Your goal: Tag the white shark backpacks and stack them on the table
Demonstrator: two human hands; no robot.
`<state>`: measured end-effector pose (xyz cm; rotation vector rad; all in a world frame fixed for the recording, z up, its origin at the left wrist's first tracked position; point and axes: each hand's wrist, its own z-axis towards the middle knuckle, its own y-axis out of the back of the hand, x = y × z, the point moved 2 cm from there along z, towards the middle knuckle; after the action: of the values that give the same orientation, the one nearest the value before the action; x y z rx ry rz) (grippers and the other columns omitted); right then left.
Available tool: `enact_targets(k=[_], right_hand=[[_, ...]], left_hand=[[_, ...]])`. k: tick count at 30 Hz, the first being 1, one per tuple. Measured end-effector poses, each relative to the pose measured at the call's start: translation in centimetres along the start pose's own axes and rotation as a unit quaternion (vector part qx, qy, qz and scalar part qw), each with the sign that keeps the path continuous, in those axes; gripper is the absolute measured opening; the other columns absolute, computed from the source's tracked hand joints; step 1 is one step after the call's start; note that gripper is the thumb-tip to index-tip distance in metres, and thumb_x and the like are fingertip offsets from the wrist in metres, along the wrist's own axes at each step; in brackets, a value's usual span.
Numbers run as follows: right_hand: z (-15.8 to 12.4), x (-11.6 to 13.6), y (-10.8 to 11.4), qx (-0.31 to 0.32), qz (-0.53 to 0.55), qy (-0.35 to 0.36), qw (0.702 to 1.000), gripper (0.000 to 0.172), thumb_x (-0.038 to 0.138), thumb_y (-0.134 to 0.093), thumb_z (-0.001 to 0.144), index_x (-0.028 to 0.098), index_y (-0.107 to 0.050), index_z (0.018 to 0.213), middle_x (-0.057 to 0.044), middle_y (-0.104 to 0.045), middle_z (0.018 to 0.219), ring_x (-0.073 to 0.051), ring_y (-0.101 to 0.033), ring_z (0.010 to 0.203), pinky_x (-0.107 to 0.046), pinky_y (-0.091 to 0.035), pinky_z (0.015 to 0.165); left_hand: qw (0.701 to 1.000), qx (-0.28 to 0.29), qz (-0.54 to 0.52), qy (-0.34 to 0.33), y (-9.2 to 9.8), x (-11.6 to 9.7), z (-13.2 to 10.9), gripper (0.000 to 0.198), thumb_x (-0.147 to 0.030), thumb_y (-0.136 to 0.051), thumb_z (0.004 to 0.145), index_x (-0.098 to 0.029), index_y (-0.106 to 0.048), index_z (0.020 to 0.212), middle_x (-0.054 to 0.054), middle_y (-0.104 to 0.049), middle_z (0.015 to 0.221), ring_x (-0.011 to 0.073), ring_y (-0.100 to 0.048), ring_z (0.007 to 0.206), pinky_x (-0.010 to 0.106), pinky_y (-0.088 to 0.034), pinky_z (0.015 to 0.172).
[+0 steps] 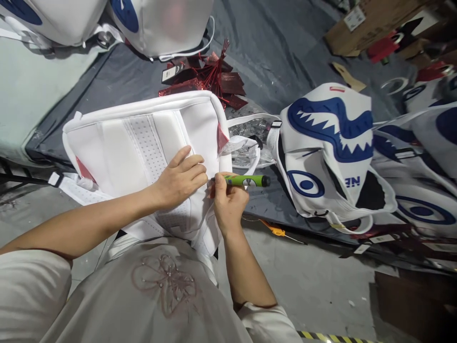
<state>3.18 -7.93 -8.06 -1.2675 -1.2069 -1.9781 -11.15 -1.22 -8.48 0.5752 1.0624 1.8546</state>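
A white backpack lies in front of me with its back panel up, its near side against my body. My left hand rests on that panel, fingers a little apart and pressing on the white fabric. In my right hand a green marker pen is pinched between thumb and fingers. The pen's black end points right; its other end is at the bag's edge beside my left fingertips. The tip itself is mostly hidden by my fingers.
Red tinsel-like tags lie just beyond the bag. To the right is a white backpack with a blue toothed mouth, with more bags behind it. A cardboard box stands far right. An orange-handled tool sits at the table's near edge.
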Motion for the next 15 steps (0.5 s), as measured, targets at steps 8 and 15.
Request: enact_targets(k=[8, 15], right_hand=[[0.3, -0.6, -0.3, -0.006, -0.010, 0.024, 1.000, 0.030, 0.046, -0.054, 0.093, 0.018, -0.063, 0.095, 0.000, -0.063, 0.068, -0.013, -0.058, 0.054, -0.025, -0.049, 0.055], [-1.9, -0.2, 0.1, -0.045, -0.004, 0.119, 0.992, 0.022, 0.037, -0.054, 0.093, 0.021, -0.065, 0.104, -0.004, -0.073, 0.088, -0.019, -0.070, 0.081, -0.029, -0.057, 0.075]], left_hand=[[0.992, 0.035, 0.027, -0.117, 2.8, 2.5, 3.5, 0.018, -0.028, -0.054, 0.093, -0.019, -0.060, 0.079, 0.003, -0.068, 0.077, 0.0189, -0.062, 0.080, 0.038, -0.047, 0.082], [0.980, 0.088, -0.024, -0.178, 6.8, 6.4, 6.2, 0.018, -0.030, -0.051, 0.081, -0.026, -0.059, 0.065, -0.004, -0.062, 0.056, 0.0199, -0.054, 0.053, 0.037, -0.037, 0.058]])
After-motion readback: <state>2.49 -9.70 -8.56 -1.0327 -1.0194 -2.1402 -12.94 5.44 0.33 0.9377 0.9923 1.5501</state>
